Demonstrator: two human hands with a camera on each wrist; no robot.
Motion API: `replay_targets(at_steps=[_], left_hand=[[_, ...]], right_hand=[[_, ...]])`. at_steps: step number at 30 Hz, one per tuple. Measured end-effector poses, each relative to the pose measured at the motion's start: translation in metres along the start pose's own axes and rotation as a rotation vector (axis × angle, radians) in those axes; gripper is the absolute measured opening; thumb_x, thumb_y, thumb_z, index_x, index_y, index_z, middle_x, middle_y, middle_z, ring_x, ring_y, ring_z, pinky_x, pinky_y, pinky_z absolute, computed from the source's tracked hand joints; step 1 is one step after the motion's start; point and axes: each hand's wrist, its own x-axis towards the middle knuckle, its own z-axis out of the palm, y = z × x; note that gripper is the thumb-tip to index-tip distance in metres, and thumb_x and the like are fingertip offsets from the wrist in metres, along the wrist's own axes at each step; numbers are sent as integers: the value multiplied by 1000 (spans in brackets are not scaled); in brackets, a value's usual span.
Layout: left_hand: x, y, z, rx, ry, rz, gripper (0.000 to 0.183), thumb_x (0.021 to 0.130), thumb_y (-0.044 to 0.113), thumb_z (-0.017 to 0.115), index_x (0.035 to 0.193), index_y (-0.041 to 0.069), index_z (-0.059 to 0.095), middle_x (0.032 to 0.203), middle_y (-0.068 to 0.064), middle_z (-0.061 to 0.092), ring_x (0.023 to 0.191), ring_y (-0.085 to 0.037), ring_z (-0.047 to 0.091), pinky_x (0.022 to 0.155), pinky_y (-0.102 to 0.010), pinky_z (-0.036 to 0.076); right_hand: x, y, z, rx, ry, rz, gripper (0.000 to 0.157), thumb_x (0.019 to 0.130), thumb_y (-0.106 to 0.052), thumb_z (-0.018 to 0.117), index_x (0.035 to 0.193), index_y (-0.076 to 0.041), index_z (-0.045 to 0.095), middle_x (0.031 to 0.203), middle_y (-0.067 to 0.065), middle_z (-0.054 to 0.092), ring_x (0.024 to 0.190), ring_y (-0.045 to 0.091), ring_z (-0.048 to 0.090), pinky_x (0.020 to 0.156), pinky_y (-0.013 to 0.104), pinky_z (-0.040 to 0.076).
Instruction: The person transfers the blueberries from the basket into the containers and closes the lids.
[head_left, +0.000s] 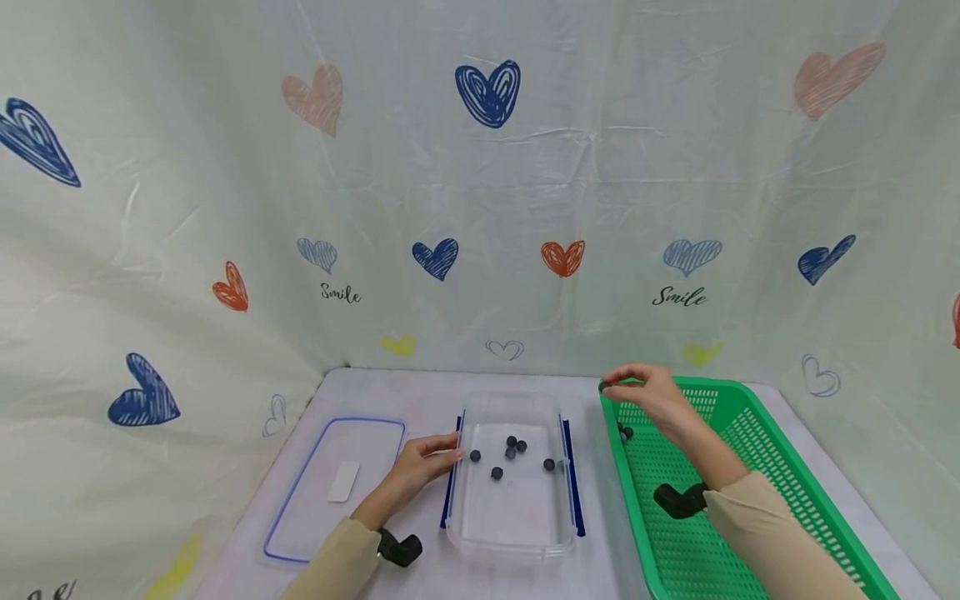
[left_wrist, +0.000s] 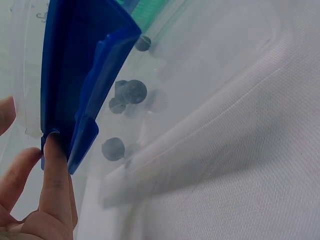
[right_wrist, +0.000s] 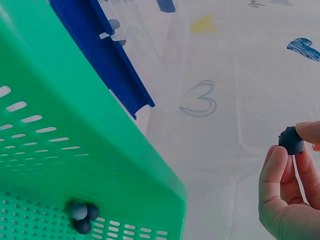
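A clear plastic box with blue side latches stands in the middle of the table, several blueberries scattered on its floor. At the box's left side my left hand holds the edge, its fingers against the blue latch in the left wrist view. Up at the far left corner of the green basket, my right hand pinches one blueberry between thumb and fingertips. Lower down inside the basket, three blueberries lie clustered against its wall.
Left of the box, a clear lid with a blue rim lies flat on the table, with a white rectangular piece within its outline. Behind the table hangs a pale curtain printed with hearts.
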Motion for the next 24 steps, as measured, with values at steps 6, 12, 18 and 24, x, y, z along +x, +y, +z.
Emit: replay_targets(at_steps=[6,12,18,24], left_hand=[[0,-1,-1,4,-2,0,63,91,27,76,139,-6,53,137,-25,55,116,-25,62,97,-34,52],[0,-2,0,5,-2,-3,65,91,28,76,140,-7,52,138,-26,54,116,-25,62,97,-34,52],[0,-1,0,-1,-5,2,64,91,27,76,140,-7,52,138,-26,54,116,-24,62,97,-34,52],[0,-2,0,-3,-7,9,64,91,27,76,140,-7,52,138,-26,54,116,-24,62,97,-33,52]], right_hand=[[4,-3,8,-8,-1,-1,30,90,-13,75,113,4,67,131,21,56,111,30,60,106,58,38],[8,-3,16,-9,-18,-12,27,90,-11,74,112,4,68,127,20,58,101,24,64,103,56,42],[11,-4,26,-11,-34,-19,25,89,-10,75,109,3,69,126,20,59,95,23,66,102,58,43],[12,-4,32,-6,-72,-38,25,89,-9,74,110,4,68,126,19,59,94,22,67,101,55,43]])
